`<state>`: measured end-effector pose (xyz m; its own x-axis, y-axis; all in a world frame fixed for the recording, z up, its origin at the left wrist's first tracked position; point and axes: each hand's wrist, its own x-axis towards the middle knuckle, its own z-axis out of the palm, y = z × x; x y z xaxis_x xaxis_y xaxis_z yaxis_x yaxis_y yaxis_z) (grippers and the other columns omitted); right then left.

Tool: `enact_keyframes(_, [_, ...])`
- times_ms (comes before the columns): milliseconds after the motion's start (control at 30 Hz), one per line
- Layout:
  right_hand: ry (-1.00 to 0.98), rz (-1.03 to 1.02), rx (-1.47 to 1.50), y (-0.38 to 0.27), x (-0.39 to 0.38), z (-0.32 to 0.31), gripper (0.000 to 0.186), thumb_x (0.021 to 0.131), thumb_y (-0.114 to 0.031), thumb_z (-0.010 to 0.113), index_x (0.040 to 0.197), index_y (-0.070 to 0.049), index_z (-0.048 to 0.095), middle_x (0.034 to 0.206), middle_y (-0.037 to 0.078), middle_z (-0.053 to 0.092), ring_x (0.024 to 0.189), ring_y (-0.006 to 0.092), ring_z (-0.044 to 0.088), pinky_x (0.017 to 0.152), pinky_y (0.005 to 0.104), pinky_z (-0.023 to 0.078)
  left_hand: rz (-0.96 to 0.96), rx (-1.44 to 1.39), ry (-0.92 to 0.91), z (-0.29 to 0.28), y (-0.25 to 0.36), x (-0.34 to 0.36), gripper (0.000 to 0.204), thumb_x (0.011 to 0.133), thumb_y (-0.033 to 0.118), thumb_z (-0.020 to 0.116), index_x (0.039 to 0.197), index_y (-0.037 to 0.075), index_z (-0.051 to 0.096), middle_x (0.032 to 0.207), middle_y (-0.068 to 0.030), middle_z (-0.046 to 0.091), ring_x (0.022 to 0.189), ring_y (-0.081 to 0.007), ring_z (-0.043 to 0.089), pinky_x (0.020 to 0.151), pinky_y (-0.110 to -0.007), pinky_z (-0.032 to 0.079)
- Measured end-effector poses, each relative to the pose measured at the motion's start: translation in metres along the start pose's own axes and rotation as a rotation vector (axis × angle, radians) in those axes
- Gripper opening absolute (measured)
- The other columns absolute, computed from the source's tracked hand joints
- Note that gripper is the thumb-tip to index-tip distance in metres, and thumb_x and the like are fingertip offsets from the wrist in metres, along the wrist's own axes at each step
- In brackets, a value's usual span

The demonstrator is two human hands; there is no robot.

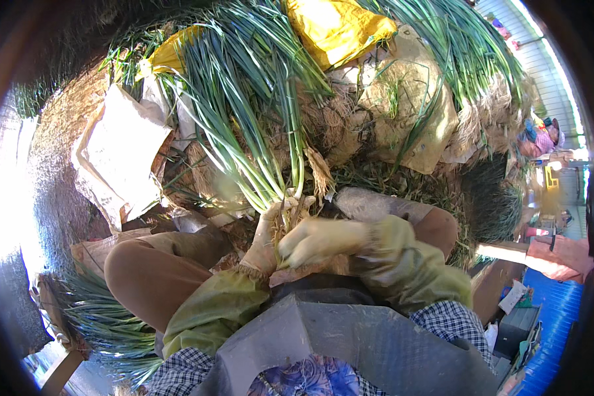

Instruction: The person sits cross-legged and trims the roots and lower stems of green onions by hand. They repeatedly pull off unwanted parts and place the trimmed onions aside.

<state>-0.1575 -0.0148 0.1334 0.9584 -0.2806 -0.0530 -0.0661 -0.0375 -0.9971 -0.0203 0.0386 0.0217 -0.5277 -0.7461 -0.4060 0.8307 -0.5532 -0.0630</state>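
Left hand [263,243]: grip closed round the pale lower stems of a bunch of long green onions with white shanks and dark green leaves [270,179]; bunch held in front of the lap, leaves fanning toward the far side.

Right hand [323,241]: blurred, fingers curled, just beside the left hand at the root end; whether its grip has hold of anything, cannot tell.

Clothing: olive-green sleeves [406,264] over black-and-white checked cuffs; dark grey smooth apron [350,336]; brown trousers [142,277], knees spread left and right of the hands.

Far side, centre: bright yellow plastic sheet [340,30], crumpled, among the leaves; to its right and nearer, a beige woven sack [412,99], soil-marked.

Far right: large heap of green onions with tangled pale roots [459,59], roots turned to the near side.

Left: white, open-sided sack [119,155], brightly lit, beyond the left knee.

Near left: second heap of dark green onion leaves [112,323], beside the left knee.

Right edge: pinkish-red cloth [561,257]; glossy blue surface [556,323]; dark grey box [518,330].
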Motion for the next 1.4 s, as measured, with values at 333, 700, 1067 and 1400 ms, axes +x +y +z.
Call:
enact_keyframes(333, [1.759,0.742,-0.402,-0.027,-0.153,-0.093,0.063,0.089,-0.037,0.045,0.136,0.003,0.029,0.115,0.023,0.052,0.078,0.0215,0.058,0.051,0.0288,0.049,-0.017,-0.11,-0.301,0.026,0.002,0.0,0.043,0.079,0.023,0.059,0.114,0.001,0.049,0.099,-0.0158,0.057,0.068,-0.0176,0.052,0.062,-0.032,0.046])
enact_keyframes(700, [1.22,0.24,0.646,0.043,0.02,-0.048,0.027,0.095,-0.024,0.046,0.11,-0.003,0.055,0.094,0.008,0.062,0.08,0.0168,0.06,0.075,0.0282,0.05,-0.108,-0.001,-0.221,0.04,0.006,-0.011,0.038,0.083,0.019,0.056,0.115,0.0,0.05,0.114,-0.0208,0.056,0.085,-0.0284,0.061,0.076,-0.042,0.053])
enact_keyframes(1067, [1.169,0.684,-1.09,0.066,-0.001,-0.034,0.027,0.085,-0.023,0.058,0.07,-0.001,0.053,0.068,0.01,0.06,0.06,0.0266,0.058,0.055,0.0371,0.045,-0.109,0.13,0.132,0.021,-0.002,0.002,0.021,0.082,0.014,0.057,0.098,0.0,0.059,0.087,-0.0121,0.065,0.08,-0.0233,0.063,0.068,-0.035,0.055])
enact_keyframes(1400, [1.144,0.095,-0.79,0.057,0.008,-0.008,0.011,0.087,-0.007,0.058,0.097,-0.004,0.059,0.088,0.007,0.061,0.08,0.0175,0.059,0.068,0.0283,0.051,0.011,0.254,0.164,0.036,-0.003,-0.018,0.025,0.084,0.02,0.056,0.1,0.002,0.06,0.088,-0.0092,0.064,0.074,-0.0183,0.061,0.067,-0.031,0.051])
